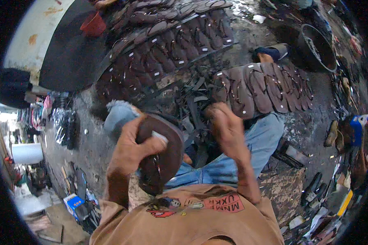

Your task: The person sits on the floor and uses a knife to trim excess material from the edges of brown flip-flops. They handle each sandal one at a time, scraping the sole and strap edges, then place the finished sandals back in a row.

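Note:
My left hand (129,151) grips a brown flip-flop (173,143) by its edge, above my left thigh. The thumb lies over the sole beside a small white label (159,136), and the sandal's dark strap hangs toward my shirt. My right hand (227,128) is blurred, its fingers curled closed above my right thigh. Whatever it may hold is hidden. A heap of dark strip-like scraps (198,98) lies between and beyond my knees. Just past the right hand, a row of brown flip-flops (249,90) overlaps, some with small white labels.
A longer bank of brown flip-flops (163,53) stretches across the far side. At far right stands a black bucket (304,45); a red container (93,25) is at far left. A blue and white box (73,204) sits near left. Dark sandals (315,188) and litter lie near right.

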The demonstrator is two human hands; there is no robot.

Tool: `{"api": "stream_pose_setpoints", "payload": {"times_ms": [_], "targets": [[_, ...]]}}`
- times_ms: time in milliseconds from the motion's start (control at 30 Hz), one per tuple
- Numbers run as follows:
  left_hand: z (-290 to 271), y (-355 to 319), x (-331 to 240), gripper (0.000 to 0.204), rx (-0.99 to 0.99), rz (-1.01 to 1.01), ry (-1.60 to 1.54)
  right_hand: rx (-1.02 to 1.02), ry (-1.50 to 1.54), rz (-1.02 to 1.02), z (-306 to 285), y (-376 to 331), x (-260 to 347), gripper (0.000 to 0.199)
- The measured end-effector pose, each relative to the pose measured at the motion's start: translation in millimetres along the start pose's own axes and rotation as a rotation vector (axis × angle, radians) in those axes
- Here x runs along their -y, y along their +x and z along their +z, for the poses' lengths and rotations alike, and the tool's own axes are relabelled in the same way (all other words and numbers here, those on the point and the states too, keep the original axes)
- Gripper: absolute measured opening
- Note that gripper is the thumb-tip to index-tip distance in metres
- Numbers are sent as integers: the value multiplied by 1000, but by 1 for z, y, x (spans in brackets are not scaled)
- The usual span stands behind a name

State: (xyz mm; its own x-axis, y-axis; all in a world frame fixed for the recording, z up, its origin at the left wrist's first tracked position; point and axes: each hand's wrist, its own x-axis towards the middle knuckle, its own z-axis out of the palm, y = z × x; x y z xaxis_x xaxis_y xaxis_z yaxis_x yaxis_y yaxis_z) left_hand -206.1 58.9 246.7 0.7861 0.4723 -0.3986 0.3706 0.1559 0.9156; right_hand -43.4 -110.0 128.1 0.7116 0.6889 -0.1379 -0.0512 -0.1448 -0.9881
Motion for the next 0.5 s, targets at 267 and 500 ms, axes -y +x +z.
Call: {"api": "stream_pose_setpoints", "payload": {"times_ms": [267,500], "targets": [[0,-42,20,37,168,-335,84,305,-277,-28,-34,-182,-17,21],[10,-46,27,40,449,-306,182,480,-424,277,-50,-176,-3,32]]}}
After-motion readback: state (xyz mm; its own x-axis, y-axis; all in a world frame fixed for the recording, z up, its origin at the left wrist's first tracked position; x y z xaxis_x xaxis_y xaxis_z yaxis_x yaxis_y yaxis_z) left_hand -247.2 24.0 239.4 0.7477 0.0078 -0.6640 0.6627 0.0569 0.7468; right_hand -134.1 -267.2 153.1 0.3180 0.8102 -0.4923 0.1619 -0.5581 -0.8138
